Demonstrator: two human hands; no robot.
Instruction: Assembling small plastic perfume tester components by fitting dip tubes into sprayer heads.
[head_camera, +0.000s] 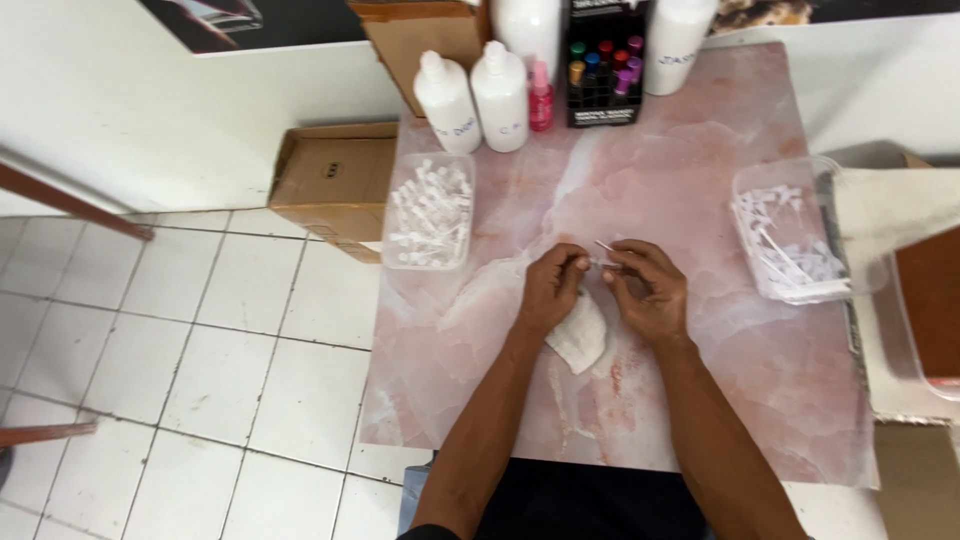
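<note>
My left hand (552, 287) and my right hand (647, 290) meet over the middle of a pink marbled table (700, 190). Between their fingertips they pinch a small thin clear piece with a slim stem (603, 250). My left hand also presses a crumpled white cloth (580, 338) under its palm. A clear tray of several small white-capped pieces (431, 212) sits to the left. Another clear tray of thin white sticks (790, 235) sits to the right.
Two white squeeze bottles (475, 100), a pink spray bottle (541, 97), a black rack of coloured vials (603, 65) and larger white bottles line the far edge. A cardboard box (335, 185) stands on the tiled floor at left. A clear bin (920, 290) is at right.
</note>
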